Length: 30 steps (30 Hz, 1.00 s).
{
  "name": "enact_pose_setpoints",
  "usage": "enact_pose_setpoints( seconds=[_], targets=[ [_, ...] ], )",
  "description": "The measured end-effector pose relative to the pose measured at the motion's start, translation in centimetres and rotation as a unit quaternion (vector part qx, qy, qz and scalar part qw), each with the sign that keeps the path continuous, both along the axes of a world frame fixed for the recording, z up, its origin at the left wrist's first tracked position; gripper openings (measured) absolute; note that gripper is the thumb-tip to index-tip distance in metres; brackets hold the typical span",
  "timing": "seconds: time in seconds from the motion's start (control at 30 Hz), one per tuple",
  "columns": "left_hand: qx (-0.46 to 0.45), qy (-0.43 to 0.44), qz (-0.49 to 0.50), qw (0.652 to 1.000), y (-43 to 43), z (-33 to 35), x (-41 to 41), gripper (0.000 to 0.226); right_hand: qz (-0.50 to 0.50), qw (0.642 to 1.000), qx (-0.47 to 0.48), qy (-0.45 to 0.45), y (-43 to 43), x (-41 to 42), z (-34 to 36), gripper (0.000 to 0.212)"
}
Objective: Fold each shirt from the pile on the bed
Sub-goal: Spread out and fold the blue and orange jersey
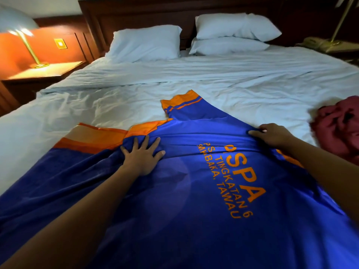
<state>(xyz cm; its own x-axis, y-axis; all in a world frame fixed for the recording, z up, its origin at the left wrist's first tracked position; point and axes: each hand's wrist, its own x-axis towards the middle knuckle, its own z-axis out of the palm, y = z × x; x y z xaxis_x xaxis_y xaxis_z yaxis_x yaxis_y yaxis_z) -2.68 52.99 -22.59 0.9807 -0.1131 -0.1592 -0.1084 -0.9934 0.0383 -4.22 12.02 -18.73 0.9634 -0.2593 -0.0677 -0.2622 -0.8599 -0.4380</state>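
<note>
The right hand [272,134] grasps the shirt [194,220], its fingers curled over a bunched ridge of blue cloth at about 2 o'clock from the shirt's middle. The left hand [140,158] is released, lying flat with fingers spread and pressing the cloth down at about 10 o'clock. A raised fold runs across the shirt between the two hands.

The shirt is spread over the near part of the bed [136,94] and fills the lower half of the view. It is bright blue with orange trim. One orange-cuffed sleeve points away toward 12 o'clock, and another part with orange bands lies out at 10 o'clock. Orange lettering runs down its right half, reading in part "SPA", "TINGKATAN 6" and "TAWAU".

A heap of red clothes [338,129] sits on the white sheet at 3 o'clock, near the right hand but apart from it. At the far end, toward 12 o'clock, white pillows [145,42] lean on a dark wooden headboard [136,12]; two are stacked on the right. A lit lamp [17,22] stands on a nightstand [48,70] at 10 o'clock. A telephone [318,43] rests beside the bed at 1 o'clock.
</note>
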Motion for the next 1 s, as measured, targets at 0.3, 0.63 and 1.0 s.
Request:
enact_pose_setpoints(
  seconds=[0.3, 0.63, 1.0],
  targets=[
    [0.001, -0.046, -0.033, 0.998, 0.4, 0.2, 0.3, 0.067, 0.013, 0.946, -0.303, -0.118, -1.6, -0.2, 1.7, 0.038],
    [-0.118, -0.087, 0.027, 0.989, 3.5, 1.1, 3.5, 0.071, 0.047, 0.966, -0.248, -0.057, 1.6, 2.2, 1.6, 0.051],
    [-0.121, -0.201, -0.099, 0.967, 7.2, 0.3, 8.1, 0.059, 0.199, 0.968, -0.136, 0.068, 11.9, 9.9, -3.0, 0.059]
  ],
)
